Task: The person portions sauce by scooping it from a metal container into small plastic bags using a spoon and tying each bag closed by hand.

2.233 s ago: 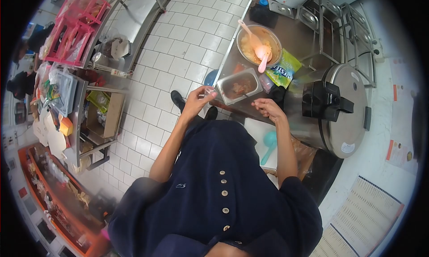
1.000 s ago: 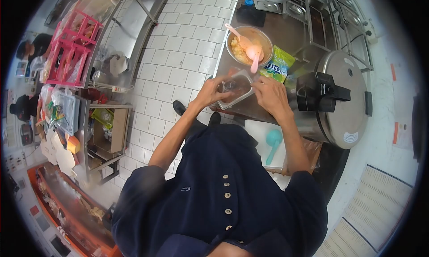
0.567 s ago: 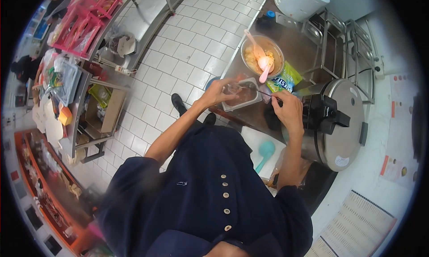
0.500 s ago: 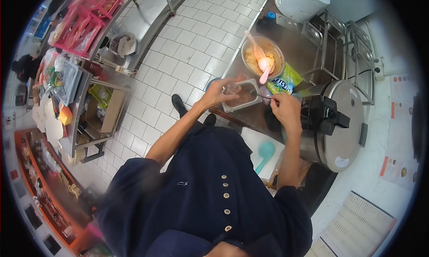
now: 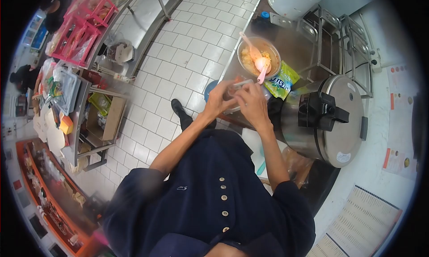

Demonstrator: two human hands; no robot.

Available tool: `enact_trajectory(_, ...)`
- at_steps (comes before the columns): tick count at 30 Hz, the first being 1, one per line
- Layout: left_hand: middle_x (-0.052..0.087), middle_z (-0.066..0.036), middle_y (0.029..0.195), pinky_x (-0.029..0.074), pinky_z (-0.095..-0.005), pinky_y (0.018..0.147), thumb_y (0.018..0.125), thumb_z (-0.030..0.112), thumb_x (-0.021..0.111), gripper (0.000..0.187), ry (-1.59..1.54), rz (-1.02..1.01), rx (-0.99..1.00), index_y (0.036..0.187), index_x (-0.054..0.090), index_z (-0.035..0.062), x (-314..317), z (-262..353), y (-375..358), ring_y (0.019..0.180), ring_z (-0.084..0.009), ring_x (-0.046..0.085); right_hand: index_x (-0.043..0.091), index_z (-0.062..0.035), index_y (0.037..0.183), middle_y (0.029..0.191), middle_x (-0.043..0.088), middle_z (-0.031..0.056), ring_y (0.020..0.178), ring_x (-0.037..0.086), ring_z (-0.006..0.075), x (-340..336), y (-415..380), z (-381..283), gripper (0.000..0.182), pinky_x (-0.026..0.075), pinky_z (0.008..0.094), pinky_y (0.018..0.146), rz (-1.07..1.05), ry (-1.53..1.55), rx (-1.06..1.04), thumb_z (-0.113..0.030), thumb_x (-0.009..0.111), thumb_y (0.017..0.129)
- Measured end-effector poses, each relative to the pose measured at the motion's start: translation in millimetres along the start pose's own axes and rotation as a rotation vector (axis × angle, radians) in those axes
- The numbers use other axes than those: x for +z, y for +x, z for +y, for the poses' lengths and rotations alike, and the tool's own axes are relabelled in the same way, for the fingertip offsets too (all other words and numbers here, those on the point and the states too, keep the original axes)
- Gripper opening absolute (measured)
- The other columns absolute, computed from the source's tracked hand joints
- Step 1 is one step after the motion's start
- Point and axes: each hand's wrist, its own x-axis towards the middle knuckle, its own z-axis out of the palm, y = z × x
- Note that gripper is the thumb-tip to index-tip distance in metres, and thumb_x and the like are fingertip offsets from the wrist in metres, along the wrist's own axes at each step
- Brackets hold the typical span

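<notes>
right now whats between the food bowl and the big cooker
In the head view, a green packet lies on the counter between the bowl and the cooker, just below the bowl's pink spoons.

So both hands meet over the near edge of the desk: the left hand and right hand sit side by side, touching, right above a small metal tray that's mostly hidden under them. Just behind the tray is a round bowl with two spoons lying in it. A snack packet lies right of the bowl, and right of that stands a big lidded cooker. A wire rack sits behind the cooker. Far left, across the tiled floor, there's a shelf unit crammed with stuff.
</notes>
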Motion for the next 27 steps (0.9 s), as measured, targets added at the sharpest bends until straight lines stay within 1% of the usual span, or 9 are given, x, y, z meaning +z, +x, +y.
enact_trajectory(2, 0.055, -0.015, 0.129, 0.052, -0.0316, 0.076, 0.065, 0.016, 0.09, 0.092, -0.015, 0.03, -0.011, 0.144, 0.043, 0.0031, -1.2, 4.8, -1.5, 0.086, -0.0177, 0.058, 0.07, -0.0108, 0.093, 0.094, 0.056, 0.0067, 0.091, 0.057, 0.0273, 0.7, -0.5, 1.0, 0.016, 0.048, 0.041, 0.077, 0.18, -0.048, -0.027, -0.009, 0.071, 0.077)
enact_trajectory(5, 0.051, -0.014, 0.134, 0.05, -0.03, 0.076, 0.062, 0.019, 0.092, 0.1, -0.036, 0.131, -0.061, 0.146, 0.04, 0.0036, -9.1, 19.5, -2.2, 0.087, -0.0163, 0.056, 0.069, -0.0117, 0.093, 0.092, 0.055, 0.0059, 0.088, 0.057, 0.0266, 0.6, -1.3, 16.9, 0.017, 0.048, 0.0396, 0.074, 0.168, -0.162, -0.112, -0.006, 0.068, 0.077)
enact_trajectory(9, 0.054, -0.013, 0.132, 0.049, -0.0319, 0.086, 0.063, 0.022, 0.092, 0.096, -0.004, 0.026, -0.093, 0.144, 0.043, 0.0028, -15.1, 11.4, -3.3, 0.089, -0.018, 0.055, 0.069, -0.011, 0.093, 0.09, 0.055, 0.0054, 0.084, 0.057, 0.0257, -2.8, -6.1, 24.2, 0.015, 0.049, 0.0375, 0.068, 0.143, -0.115, -0.124, -0.005, 0.066, 0.079)
enact_trajectory(14, 0.068, -0.011, 0.108, 0.046, -0.0343, 0.094, 0.079, 0.018, 0.081, 0.038, -0.159, -0.051, -0.223, 0.112, 0.07, 0.0013, -9.6, -1.0, -9.4, 0.103, -0.02, 0.061, 0.069, -0.0077, 0.095, 0.089, 0.06, 0.0079, 0.082, 0.061, 0.0271, -0.5, -12.4, 29.4, 0.013, 0.049, 0.0376, 0.068, 0.169, 0.057, -0.069, -0.005, 0.066, 0.083)
enact_trajectory(16, 0.068, -0.011, 0.105, 0.047, -0.0328, 0.087, 0.081, 0.017, 0.079, 0.033, -0.189, -0.034, -0.228, 0.109, 0.07, 0.0, -5.7, -2.4, -7.5, 0.098, -0.0202, 0.061, 0.068, -0.0063, 0.096, 0.088, 0.062, 0.009, 0.081, 0.062, 0.0278, -1.1, -9.9, 35.8, 0.012, 0.049, 0.0368, 0.068, 0.164, 0.138, -0.064, -0.005, 0.066, 0.084)
enact_trajectory(18, 0.069, -0.011, 0.102, 0.048, -0.0314, 0.081, 0.083, 0.015, 0.076, 0.028, -0.217, -0.015, -0.244, 0.105, 0.07, -0.0013, -4.1, -5.8, -11.1, 0.093, -0.0205, 0.062, 0.067, -0.0036, 0.097, 0.09, 0.067, 0.0102, 0.079, 0.065, 0.0248, -1.3, -15.9, 33.3, 0.009, 0.05, 0.0338, 0.069, 0.058, 0.417, 0.202, -0.003, 0.064, 0.089)
enact_trajectory(19, 0.069, -0.009, 0.1, 0.049, -0.0294, 0.08, 0.087, 0.015, 0.074, 0.023, -0.363, -0.051, -0.322, 0.103, 0.071, -0.0004, -4.2, -8.2, -10.5, 0.09, -0.0164, 0.063, 0.067, -0.0036, 0.097, 0.09, 0.067, 0.0102, 0.079, 0.065, 0.0248, -1.3, -16.5, 31.7, 0.009, 0.05, 0.0338, 0.069, 0.061, 0.416, 0.199, -0.003, 0.064, 0.089)
enact_trajectory(21, 0.069, -0.007, 0.098, 0.05, -0.0275, 0.078, 0.091, 0.015, 0.071, 0.018, -0.508, -0.09, -0.397, 0.101, 0.072, 0.0005, -5.2, -3.7, -6.1, 0.088, -0.0123, 0.063, 0.067, -0.002, 0.1, 0.093, 0.07, 0.0088, 0.08, 0.068, 0.0174, -3.3, -14.2, 22.4, 0.009, 0.051, 0.0292, 0.072, 0.148, 0.639, 0.353, -0.005, 0.064, 0.092)
enact_trajectory(27, 0.07, -0.004, 0.08, 0.052, -0.0233, 0.064, 0.096, 0.015, 0.066, 0.016, -0.61, -0.071, -0.537, 0.098, 0.07, -0.0011, -5.1, 17.6, -1.2, 0.069, -0.0094, 0.064, 0.067, 0.0003, 0.102, 0.096, 0.069, 0.0057, 0.092, 0.066, 0.0111, 8.8, -10.0, 17.6, 0.015, 0.052, 0.0253, 0.079, 0.03, 0.768, 0.429, -0.009, 0.07, 0.09)
